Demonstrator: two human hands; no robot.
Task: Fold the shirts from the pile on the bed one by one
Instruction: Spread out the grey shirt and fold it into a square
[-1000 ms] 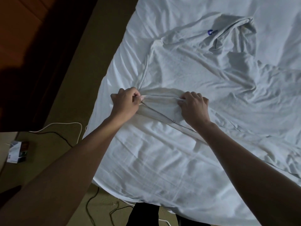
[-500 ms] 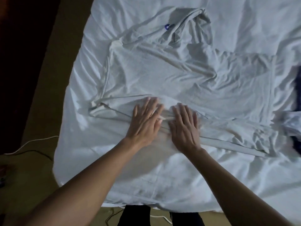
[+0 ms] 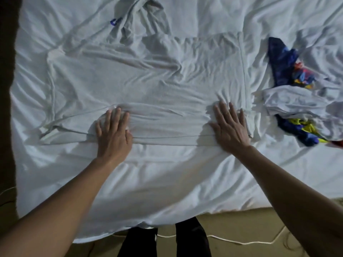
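A white shirt (image 3: 148, 78) lies spread across the bed (image 3: 167, 182), wrinkled, with a small blue mark near its collar at the top. Its near side is folded over into a long strip. My left hand (image 3: 113, 134) lies flat, fingers spread, on the left part of that folded strip. On the strip's right end, close to the shirt's hem, my right hand (image 3: 230, 127) presses flat with fingers apart. Neither hand grips cloth. A pile of shirts (image 3: 300, 97), white and blue with bright colours, sits at the right.
The bed's white sheet is heavily creased. Its near edge drops to an olive floor where a white cable (image 3: 232, 240) runs. My dark-trousered legs (image 3: 163, 240) stand at the bed's edge. The bed's left edge borders dark floor.
Both hands let go of the pinched shirt edge and flattened on the fold. They then slid apart, the right hand far to the right. The view shifted right, bringing the pile into sight.
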